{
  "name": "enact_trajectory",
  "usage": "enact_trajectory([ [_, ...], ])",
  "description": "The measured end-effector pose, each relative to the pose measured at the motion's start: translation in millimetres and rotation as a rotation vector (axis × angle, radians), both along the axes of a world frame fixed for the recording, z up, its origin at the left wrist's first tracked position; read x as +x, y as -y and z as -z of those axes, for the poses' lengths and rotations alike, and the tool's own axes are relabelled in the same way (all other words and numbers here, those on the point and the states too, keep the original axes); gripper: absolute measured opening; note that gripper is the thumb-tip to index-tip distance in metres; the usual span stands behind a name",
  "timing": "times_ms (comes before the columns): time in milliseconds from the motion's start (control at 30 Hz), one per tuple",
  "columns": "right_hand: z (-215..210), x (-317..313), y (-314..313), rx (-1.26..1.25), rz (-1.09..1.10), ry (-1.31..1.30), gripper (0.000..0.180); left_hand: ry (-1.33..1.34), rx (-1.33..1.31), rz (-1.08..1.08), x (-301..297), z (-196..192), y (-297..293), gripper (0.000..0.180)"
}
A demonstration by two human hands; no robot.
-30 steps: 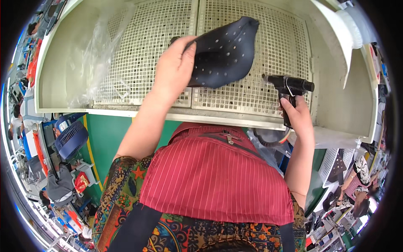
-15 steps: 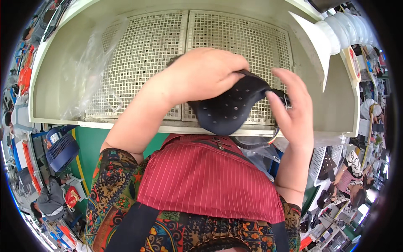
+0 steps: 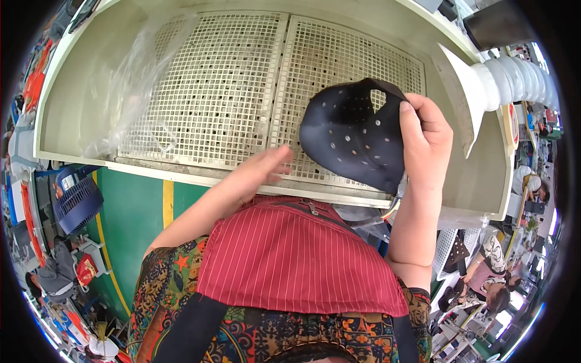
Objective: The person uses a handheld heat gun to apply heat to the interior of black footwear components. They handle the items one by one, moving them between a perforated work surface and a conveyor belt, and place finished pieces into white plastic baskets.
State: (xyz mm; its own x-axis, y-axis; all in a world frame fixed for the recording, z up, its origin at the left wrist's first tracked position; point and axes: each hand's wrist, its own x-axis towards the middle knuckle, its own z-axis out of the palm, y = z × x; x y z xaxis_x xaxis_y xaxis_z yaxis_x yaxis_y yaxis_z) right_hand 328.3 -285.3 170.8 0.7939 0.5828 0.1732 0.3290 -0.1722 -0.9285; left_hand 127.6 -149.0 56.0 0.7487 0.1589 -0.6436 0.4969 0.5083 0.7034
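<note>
A dark, dome-shaped cap [image 3: 354, 151] with small pale round spots over its surface is held up in front of me, its inside partly showing. An oval opening near its upper edge lets the grid behind show through. My right hand [image 3: 427, 130] grips its right edge, the thumb in front and the fingers folded behind. Left of the cap and apart from it, my left hand [image 3: 269, 166] holds nothing. Its fingers are stretched out and somewhat blurred. A thin coloured cable [image 3: 390, 210] shows under the cap's lower right corner; its far end is hidden.
A pale bench tray [image 3: 66, 121] with raised walls surrounds the plastic grid panels [image 3: 212, 91]. Clear plastic film [image 3: 130, 91] lies at its left. A white hood with a ribbed hose [image 3: 508, 81] stands at the right. A blue fan [image 3: 77, 199] is at lower left.
My left hand has let go of the cap and drawn back toward me. My right hand has closed on the cap's edge, and the cap has moved right and turned.
</note>
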Motion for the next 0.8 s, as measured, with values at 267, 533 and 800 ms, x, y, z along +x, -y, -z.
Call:
enact_trajectory([
  [267,13,-6,-14,0.186,-0.014,-0.115,0.013,0.305,-0.073,-0.43,25,-10,1,0.038],
  [533,86,4,19,0.429,0.092,-0.769,0.009,0.623,0.178,-0.431,71,-69,-40,0.03],
  [800,132,0,57,0.052,0.167,-0.973,0.015,0.433,0.374,-0.125,132,-45,-31,0.014],
])
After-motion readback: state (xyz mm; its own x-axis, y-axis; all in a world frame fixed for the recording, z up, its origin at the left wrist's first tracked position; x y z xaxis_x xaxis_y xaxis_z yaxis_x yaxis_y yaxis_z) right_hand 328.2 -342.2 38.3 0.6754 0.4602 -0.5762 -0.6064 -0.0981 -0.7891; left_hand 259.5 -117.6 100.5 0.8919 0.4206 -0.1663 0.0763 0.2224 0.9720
